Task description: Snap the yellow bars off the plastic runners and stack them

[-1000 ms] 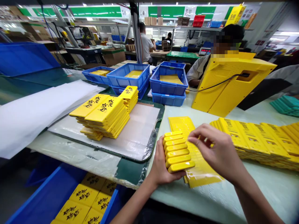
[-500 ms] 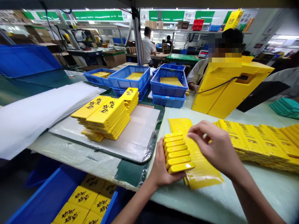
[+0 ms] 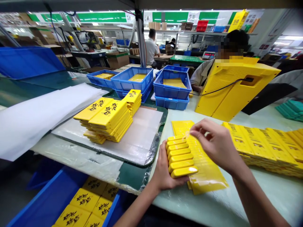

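Observation:
My left hand (image 3: 163, 168) is closed around a stack of glossy yellow plastic cases (image 3: 181, 156), their narrow rounded ends turned up toward me. Thumb and forefinger of my right hand (image 3: 213, 142) pinch a small clear sticker (image 3: 187, 134) at the stack's far end. Its exact shape is hard to make out. Under and beside the stack lies a yellowish translucent sticker sheet (image 3: 208, 176) with rows of pale strips, on top of further yellow sheets. The palm side of my left hand is hidden by the cases.
Left of my hands, stacked yellow panels with black lettering (image 3: 109, 112) stand on a dark green tray (image 3: 151, 157). Rows of yellow panels (image 3: 262, 142) lie at right. Blue bins (image 3: 171, 86) and a large yellow device (image 3: 224, 91) stand behind. Across the table sits a person (image 3: 201, 77).
My right hand has shifted slightly left to the top of the stack, with the clear piece now at the far case's end. My left hand keeps its hold; the view has moved slightly.

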`<state>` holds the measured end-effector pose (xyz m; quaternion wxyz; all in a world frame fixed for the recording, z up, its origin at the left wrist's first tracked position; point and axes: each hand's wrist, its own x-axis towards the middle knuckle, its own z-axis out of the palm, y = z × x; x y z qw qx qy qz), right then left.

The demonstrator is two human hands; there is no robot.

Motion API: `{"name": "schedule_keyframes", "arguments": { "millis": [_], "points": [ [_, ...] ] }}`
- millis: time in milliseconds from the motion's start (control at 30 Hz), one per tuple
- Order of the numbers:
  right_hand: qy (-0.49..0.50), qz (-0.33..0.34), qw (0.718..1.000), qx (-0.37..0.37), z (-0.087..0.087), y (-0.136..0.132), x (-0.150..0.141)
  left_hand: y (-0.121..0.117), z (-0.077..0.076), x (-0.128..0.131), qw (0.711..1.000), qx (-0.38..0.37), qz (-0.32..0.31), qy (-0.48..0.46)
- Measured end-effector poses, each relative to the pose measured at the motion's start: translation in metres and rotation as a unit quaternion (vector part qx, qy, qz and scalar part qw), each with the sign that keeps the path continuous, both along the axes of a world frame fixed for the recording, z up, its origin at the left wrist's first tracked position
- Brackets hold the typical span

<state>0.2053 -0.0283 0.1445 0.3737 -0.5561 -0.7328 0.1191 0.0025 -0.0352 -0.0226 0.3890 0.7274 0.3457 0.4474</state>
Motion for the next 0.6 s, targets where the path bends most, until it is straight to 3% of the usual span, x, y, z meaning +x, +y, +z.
{"name": "schedule_keyframes", "arguments": {
  "millis": [100,200,267,333,433,500,600],
  "points": [
    [0.028,0.112,0.989,-0.094,-0.005,-0.001,-0.021,0.000,0.000,-0.001,1.000,0.022,-0.002,0.005],
    [-0.038,0.125,0.985,-0.109,-0.016,0.001,-0.027,0.001,-0.001,-0.002,0.999,0.033,0.004,0.012],
    [-0.110,0.098,0.986,-0.081,-0.021,0.004,-0.017,0.000,-0.003,-0.002,1.000,0.020,0.003,0.005],
    [-0.165,0.029,0.985,-0.027,-0.021,0.008,-0.002,0.000,-0.006,-0.002,1.000,0.007,0.000,0.003],
    [-0.123,-0.054,0.989,0.053,-0.014,0.011,0.013,-0.001,-0.010,-0.002,1.000,-0.002,0.001,0.014],
    [-0.043,-0.003,0.998,0.034,-0.010,0.010,0.010,-0.001,-0.010,-0.003,1.000,-0.002,0.006,0.020],
    [0.011,0.117,0.991,-0.061,-0.012,0.006,-0.007,0.000,-0.007,-0.003,1.000,0.005,0.010,0.023]
  ]
}}
